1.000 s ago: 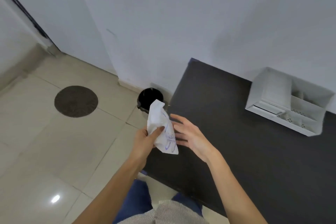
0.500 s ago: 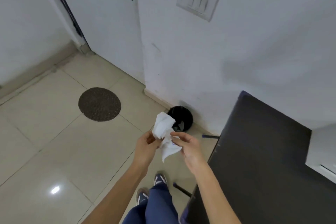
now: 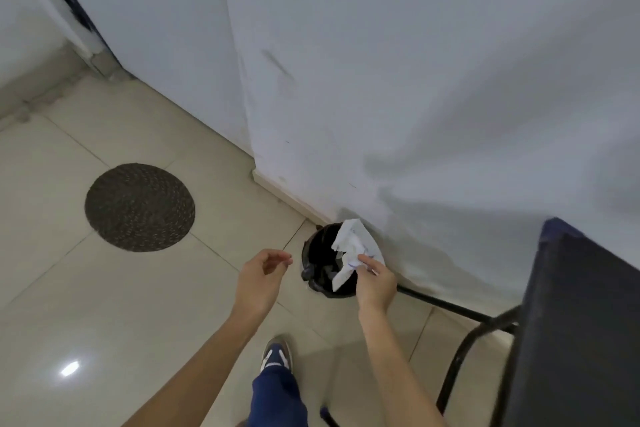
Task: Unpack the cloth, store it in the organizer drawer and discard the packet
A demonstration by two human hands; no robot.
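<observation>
The crumpled white packet (image 3: 351, 251) with blue print hangs over the mouth of a small black bin (image 3: 317, 262) that stands on the floor against the wall. My right hand (image 3: 375, 282) pinches the packet from below and to the right, right above the bin. To the left of the bin, my left hand (image 3: 261, 279) hovers with its fingers loosely curled and nothing in them. Neither the cloth nor the organizer is in view.
The dark table (image 3: 581, 322) fills the right edge, with its black metal leg frame (image 3: 460, 333) low beside the bin. A round brown mat (image 3: 140, 207) lies on the tiled floor to the left. My shoe (image 3: 277, 354) and blue trouser leg are below.
My left hand has let go of the packet and drawn away to the left. My right hand has carried the packet forward over the bin. The view has tilted down and left, away from the table.
</observation>
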